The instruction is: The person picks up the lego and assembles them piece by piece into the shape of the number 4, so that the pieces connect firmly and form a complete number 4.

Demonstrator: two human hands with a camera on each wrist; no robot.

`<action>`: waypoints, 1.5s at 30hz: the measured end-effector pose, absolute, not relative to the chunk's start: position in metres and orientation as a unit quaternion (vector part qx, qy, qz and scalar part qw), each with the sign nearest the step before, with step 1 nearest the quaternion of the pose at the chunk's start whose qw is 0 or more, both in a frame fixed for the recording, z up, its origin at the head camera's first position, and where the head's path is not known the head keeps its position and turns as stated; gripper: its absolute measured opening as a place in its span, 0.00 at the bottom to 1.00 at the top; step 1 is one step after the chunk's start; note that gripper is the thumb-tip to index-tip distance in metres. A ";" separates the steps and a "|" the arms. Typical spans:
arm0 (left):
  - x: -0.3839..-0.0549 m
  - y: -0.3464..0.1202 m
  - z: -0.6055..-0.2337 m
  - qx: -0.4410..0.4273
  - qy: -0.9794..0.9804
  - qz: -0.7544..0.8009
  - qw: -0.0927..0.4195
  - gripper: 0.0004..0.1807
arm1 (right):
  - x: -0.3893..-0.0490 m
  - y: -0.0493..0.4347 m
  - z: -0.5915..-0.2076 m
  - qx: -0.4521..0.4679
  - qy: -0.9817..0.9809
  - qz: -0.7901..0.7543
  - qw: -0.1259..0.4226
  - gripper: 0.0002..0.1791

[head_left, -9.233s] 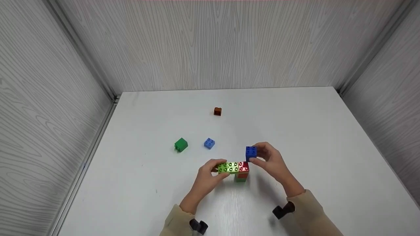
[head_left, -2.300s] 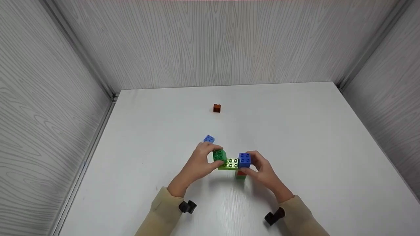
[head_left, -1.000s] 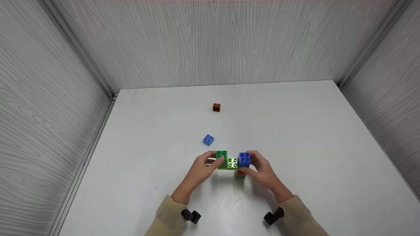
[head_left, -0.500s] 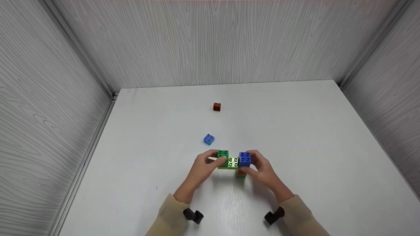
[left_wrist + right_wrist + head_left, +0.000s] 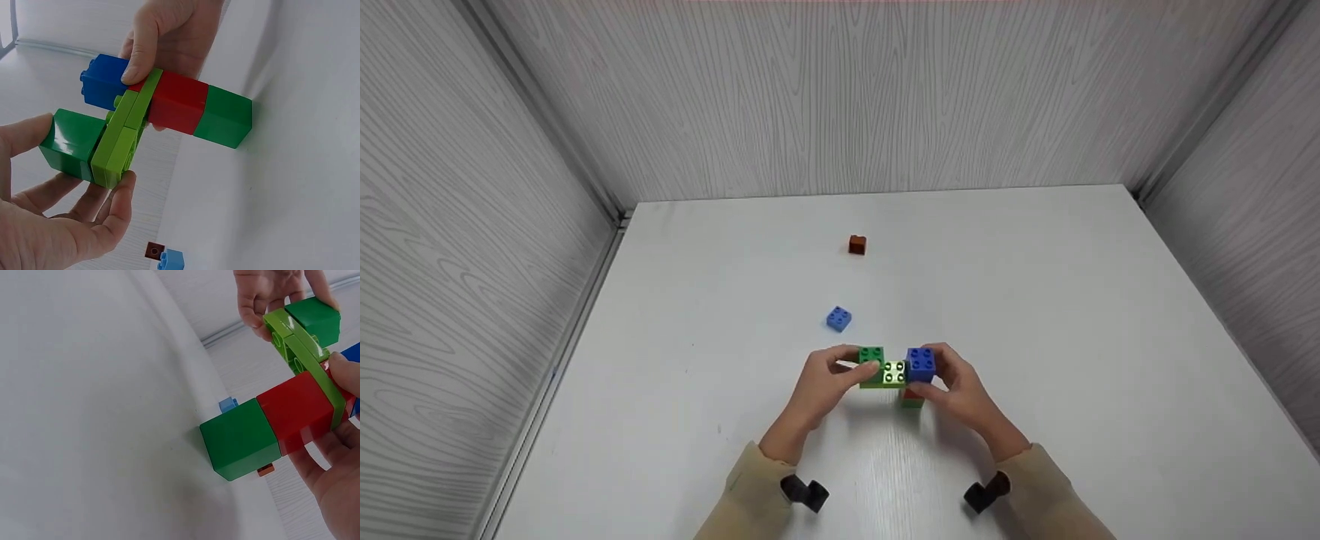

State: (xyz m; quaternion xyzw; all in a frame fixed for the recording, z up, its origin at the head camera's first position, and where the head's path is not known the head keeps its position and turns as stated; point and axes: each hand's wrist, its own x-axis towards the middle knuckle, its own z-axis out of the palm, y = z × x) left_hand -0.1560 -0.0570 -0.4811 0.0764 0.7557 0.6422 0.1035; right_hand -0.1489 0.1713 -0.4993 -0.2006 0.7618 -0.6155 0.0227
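Note:
Both hands hold one build of toy building bricks. A green brick (image 5: 225, 118) is its foot, with a red brick (image 5: 179, 102) above that and lime-green bricks (image 5: 115, 140) reaching out to the left. On the right end sits a blue brick (image 5: 921, 363), with a bit of red under it. My right hand (image 5: 966, 390) grips the build there, its thumb at the base of the blue brick. Over on the left end, my left hand (image 5: 819, 386) pinches another green brick (image 5: 871, 354), thumb on it and fingers under the lime-green piece.
A light blue brick (image 5: 839, 319) lies on the white table (image 5: 697, 300) beyond the hands, and farther back a brown brick (image 5: 857, 245). Pale wood-grain panels (image 5: 847, 97) wall the table at the back and both sides.
Earlier the blue brick was in the right hand beside the build and the green brick lay on the table. Now both are on the lime-green span. Over the last second the hands barely moved.

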 end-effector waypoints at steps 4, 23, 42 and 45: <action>-0.156 -0.058 -0.481 0.080 0.758 0.639 0.102 0.24 | -0.149 0.170 -0.498 -0.184 0.771 -0.608 0.039 0.24; -0.154 -0.064 -0.481 0.107 0.793 0.589 0.115 0.25 | -0.149 0.169 -0.498 -0.165 0.778 -0.604 0.049 0.23; -0.173 -0.072 -0.502 0.089 0.801 0.592 0.028 0.22 | -0.149 0.169 -0.500 -0.157 0.780 -0.604 0.047 0.21; -0.181 -0.072 -0.509 0.086 0.815 0.572 -0.007 0.19 | -0.149 0.169 -0.501 -0.164 0.777 -0.606 0.044 0.20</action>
